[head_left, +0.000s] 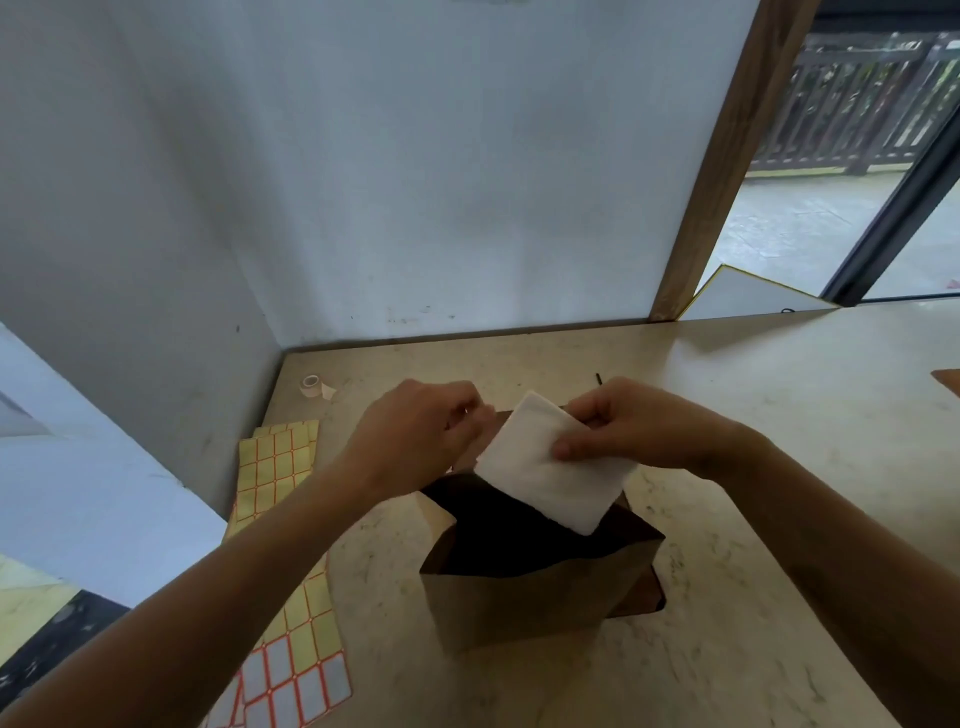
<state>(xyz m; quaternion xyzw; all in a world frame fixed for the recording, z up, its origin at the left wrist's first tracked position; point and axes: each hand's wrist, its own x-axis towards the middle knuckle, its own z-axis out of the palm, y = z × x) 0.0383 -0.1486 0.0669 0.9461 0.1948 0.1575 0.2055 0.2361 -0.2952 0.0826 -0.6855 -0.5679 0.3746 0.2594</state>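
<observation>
- Presently, white folded napkin (540, 478): held tilted above the mouth of the bag, its lower corner pointing toward 5 o'clock over the dark opening. It is not yet inside.
- Right hand (623, 426): at 1 o'clock of the bag, with thumb and fingers pinching the napkin's upper edge.
- Left hand (421, 436): at 11 o'clock of the bag, fingers curled at the far rim. It appears to pinch the rim and hold the mouth open, though the contact itself is partly hidden.
- Brown paper bag (519, 608): stands upright on the table (753, 415) with its mouth open and its interior in shadow.
- Step in hand, as judged: putting the napkin into the bag.
- Method, advised:
  - Pull the far rim toward 12 o'clock so the mouth stays wide.
  - Lead with the low corner and turn the napkin's flat face parallel to the bag's long walls.
  - Lower it past the rim before releasing, so it neither catches the near wall nor tips the light bag.
- Label sheets (275, 462): yellow and white with red grids, lying flat at 9 o'clock of the bag under the left forearm.
- Tape roll (310, 385): lies at 10 o'clock, near the wall corner and well apart from the bag.
</observation>
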